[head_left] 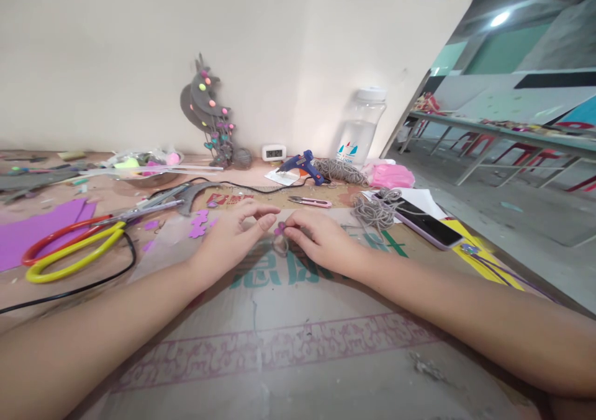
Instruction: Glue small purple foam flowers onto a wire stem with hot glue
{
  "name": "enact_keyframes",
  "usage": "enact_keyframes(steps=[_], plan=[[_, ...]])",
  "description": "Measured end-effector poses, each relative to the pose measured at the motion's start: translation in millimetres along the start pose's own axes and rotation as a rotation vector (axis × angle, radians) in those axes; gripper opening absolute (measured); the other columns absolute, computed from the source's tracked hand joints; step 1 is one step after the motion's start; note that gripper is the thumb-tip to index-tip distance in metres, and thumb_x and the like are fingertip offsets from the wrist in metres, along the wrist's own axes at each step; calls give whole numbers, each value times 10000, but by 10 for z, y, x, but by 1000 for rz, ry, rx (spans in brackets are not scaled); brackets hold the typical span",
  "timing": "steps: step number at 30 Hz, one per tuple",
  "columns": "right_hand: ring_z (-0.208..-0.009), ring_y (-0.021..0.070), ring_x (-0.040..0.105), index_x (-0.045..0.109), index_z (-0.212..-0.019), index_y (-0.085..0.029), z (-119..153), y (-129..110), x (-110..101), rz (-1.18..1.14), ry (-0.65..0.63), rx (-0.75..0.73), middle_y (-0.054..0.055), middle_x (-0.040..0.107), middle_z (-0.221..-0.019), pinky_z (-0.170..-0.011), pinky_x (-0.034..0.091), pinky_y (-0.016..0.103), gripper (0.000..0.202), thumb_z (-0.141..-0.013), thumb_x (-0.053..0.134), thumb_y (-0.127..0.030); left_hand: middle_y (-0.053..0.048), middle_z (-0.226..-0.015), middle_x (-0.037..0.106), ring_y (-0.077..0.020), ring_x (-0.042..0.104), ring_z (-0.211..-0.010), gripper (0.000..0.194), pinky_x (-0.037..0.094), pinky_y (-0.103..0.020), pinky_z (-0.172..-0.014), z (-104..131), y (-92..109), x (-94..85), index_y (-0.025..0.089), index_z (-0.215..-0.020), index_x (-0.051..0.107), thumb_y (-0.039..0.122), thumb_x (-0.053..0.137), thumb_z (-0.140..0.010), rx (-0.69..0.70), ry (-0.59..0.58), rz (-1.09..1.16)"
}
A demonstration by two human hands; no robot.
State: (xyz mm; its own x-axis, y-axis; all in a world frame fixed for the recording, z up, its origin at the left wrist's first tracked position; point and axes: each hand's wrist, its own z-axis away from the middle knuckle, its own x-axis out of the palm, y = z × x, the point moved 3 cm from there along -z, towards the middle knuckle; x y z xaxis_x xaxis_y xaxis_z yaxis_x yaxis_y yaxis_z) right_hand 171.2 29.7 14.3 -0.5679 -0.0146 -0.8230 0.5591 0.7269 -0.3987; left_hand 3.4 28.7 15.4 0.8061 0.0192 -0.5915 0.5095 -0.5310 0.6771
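Observation:
My right hand (316,234) pinches a small purple flower cut-out (279,228) between thumb and fingertips. From the flower hangs a short loop of grey cord (281,246), just above the printed cardboard sheet (279,321). Close by on the left is my left hand (237,231), its thumb and fingers apart, with nothing visible between them. More purple flower cut-outs (199,223) lie beside that hand's wrist. Beyond both hands rests a pair of pink-handled thread snips (311,201).
Red-and-yellow scissors (77,246) lie over purple foam sheets (46,227) at left. Behind stand a decorated grey moon ornament (205,103), a blue glue gun (305,165) and a water bottle (361,128). Grey cord (377,209) and a phone (431,224) lie at right.

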Motion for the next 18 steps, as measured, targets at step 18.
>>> enact_keyframes(steps=[18], plan=[[-692,125,532,575,-774,-165,-7,37,-43,-113,95,103,7,603,-729,-662,396,241,137,-856,495,-240,-4,-837,665,-166,596,-827,260,441,-271,-753,23,55,41,193,-850,637,351,430,-860,-34,-120,21]])
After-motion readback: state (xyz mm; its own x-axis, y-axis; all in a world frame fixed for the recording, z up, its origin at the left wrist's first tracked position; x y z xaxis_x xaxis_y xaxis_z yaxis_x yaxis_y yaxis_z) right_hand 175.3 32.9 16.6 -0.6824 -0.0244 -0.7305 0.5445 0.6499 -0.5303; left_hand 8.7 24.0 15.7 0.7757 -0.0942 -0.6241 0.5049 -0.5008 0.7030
